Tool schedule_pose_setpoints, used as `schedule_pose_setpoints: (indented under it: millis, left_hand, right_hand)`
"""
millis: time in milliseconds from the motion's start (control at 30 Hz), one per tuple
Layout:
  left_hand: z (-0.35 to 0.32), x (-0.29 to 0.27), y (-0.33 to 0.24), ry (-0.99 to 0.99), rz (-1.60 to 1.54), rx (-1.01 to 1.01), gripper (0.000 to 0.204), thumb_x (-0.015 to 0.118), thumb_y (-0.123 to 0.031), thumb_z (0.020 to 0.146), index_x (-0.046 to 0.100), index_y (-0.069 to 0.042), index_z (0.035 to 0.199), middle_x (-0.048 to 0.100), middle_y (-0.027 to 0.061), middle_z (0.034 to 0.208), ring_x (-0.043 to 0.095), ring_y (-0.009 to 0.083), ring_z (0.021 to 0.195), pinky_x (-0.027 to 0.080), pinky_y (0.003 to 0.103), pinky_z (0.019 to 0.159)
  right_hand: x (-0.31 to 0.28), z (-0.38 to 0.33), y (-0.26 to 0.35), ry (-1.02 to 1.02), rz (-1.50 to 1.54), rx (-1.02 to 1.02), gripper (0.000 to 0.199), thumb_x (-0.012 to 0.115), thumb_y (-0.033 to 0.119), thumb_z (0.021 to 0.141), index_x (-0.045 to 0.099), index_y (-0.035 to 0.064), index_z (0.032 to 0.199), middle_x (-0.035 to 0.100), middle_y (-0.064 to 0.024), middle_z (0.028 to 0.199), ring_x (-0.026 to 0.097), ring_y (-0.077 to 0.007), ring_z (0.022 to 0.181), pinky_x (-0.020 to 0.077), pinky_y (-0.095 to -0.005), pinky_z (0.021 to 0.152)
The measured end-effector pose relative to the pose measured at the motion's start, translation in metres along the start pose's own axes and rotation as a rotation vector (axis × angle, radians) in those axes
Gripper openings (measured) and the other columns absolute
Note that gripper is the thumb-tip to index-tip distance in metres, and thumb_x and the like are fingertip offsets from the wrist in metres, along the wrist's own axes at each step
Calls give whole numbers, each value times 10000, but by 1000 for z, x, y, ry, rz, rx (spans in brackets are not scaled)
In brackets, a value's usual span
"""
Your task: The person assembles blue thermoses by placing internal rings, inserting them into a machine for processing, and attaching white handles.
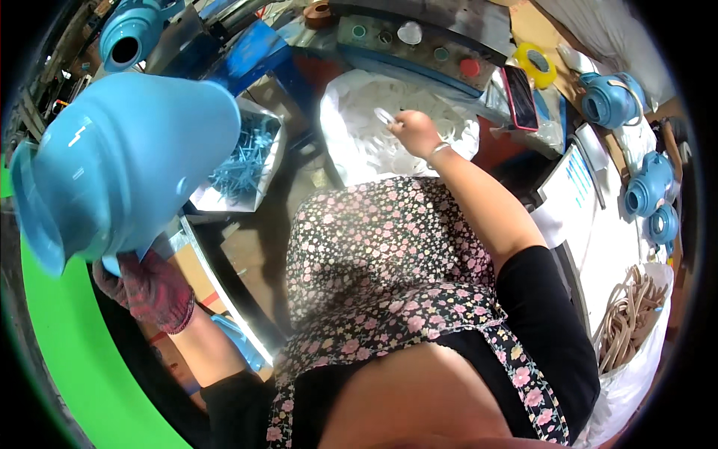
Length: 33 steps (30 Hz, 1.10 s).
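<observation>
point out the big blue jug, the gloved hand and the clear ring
big blue jug [127, 157], head view, middle of its body
gloved left hand [153, 292], head view, back of glove
clear ring [384, 116], head view, its rim

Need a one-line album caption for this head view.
Gloved left hand holds a blue jug; right hand picks a clear ring.

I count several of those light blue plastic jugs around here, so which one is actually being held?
The big blue jug at the left, gripped from below by the gloved left hand. The other blue jugs lie untouched along the right side of the bench.
</observation>
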<state>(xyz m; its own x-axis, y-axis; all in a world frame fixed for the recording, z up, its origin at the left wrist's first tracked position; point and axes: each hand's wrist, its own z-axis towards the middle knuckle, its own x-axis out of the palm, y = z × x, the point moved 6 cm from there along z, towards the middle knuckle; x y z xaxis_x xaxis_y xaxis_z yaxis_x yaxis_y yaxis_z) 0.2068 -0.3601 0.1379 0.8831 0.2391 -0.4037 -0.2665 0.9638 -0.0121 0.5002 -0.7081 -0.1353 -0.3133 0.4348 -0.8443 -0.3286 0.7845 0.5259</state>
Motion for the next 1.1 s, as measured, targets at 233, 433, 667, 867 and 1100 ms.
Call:
schedule_pose_setpoints:
  millis: [233,433,667,867,1100]
  left_hand:
    - [-45,12,-87,658,-1219,-683,445,667,-205,858,518,-58,1250,582,72,1184,565,189,1064,461,366,919]
    - [-2,10,-190,1238,-1319,29,738,895,-137,520,588,-79,1189,585,162,1227,562,315,1150,447,419,970]
    - [33,-14,-233,864,-1473,404,804,884,-303,567,539,-103,1266,582,158,1218,542,360,1157,421,490,987]
    - [48,-13,-257,879,-1063,749,664,886,-390,504,660,-103,1058,603,167,1184,585,390,1057,454,468,907]
    - [52,-23,-270,956,-1070,785,521,859,-349,533,679,-61,928,634,161,1113,613,379,1010,495,456,860]
  right_hand:
    - [-106,-89,49,-196,984,33,307,609,143,917,611,-33,1168,673,-73,949,608,-115,836,491,-254,759]
    - [-119,-156,102,17,1148,-12,267,569,90,946,605,-25,1184,681,-87,1024,637,-138,941,511,-279,853]
    - [-220,-198,151,-18,1397,-221,479,542,66,934,402,33,1391,661,-83,859,661,-157,754,550,-259,561]
    - [-248,-236,194,147,473,-423,193,663,64,841,671,-2,1023,593,-119,812,566,-202,681,450,-312,561]
    - [-254,-262,219,-225,-220,-841,238,715,44,632,614,54,847,546,-91,823,536,-245,699,436,-328,546]
